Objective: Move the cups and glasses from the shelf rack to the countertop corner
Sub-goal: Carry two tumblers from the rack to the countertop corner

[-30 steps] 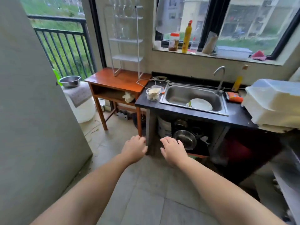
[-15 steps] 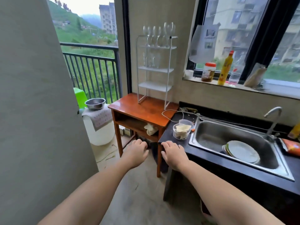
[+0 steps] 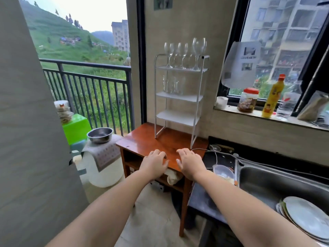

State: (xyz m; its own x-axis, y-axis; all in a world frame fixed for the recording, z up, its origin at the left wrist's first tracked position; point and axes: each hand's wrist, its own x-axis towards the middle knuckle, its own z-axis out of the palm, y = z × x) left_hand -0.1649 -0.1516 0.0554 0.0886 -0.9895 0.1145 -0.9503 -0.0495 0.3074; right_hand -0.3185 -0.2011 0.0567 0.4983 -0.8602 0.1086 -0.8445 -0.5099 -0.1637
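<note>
1. Both bare forearms reach forward side by side, palms facing down.
2. The left hand (image 3: pixel 154 163) holds nothing, fingers loosely bent.
3. The right hand (image 3: pixel 190 162) likewise holds nothing, close beside it, not touching.

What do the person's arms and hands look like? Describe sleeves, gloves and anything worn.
Both arms are bare along all that shows, with no sleeve in view. The left hand and right hand wear no gloves. No watch, bracelet or ring is visible on either wrist or on the fingers, and there are no markings or cables.
</note>
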